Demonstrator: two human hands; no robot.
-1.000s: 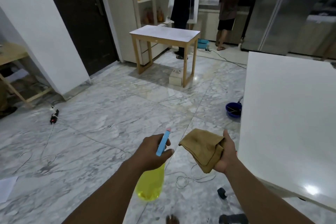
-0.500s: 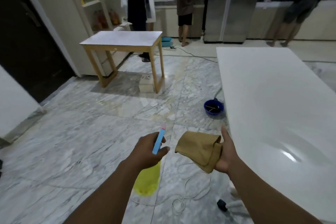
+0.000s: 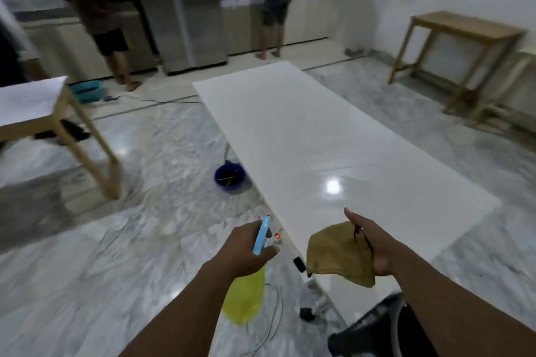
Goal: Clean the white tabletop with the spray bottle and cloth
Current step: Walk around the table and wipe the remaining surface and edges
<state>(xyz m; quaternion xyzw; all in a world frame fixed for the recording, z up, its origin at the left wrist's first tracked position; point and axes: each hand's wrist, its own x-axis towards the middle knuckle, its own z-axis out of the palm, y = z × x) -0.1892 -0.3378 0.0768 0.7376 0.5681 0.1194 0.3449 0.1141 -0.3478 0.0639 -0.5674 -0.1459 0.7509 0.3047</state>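
Observation:
The long white tabletop [image 3: 316, 136] runs from near my body toward the far kitchen, glossy with a light glare. My left hand [image 3: 243, 249] grips a spray bottle [image 3: 246, 295] with a yellow body and a blue trigger head, held just left of the table's near corner, above the floor. My right hand [image 3: 374, 243] holds a folded tan cloth [image 3: 339, 258] over the near end of the tabletop; the cloth hangs from the fingers, apart from the surface.
A blue bowl [image 3: 229, 178] sits on the marble floor beside the table's left edge. A small wooden table [image 3: 37, 104] stands left, another wooden table [image 3: 461, 38] far right. Two people [image 3: 95, 11] stand at the kitchen counter. Cables lie on the floor near my feet.
My view has swung right, so the white tabletop now lies straight ahead. Both hands kept their holds; the cloth hand has come over the table's near end.

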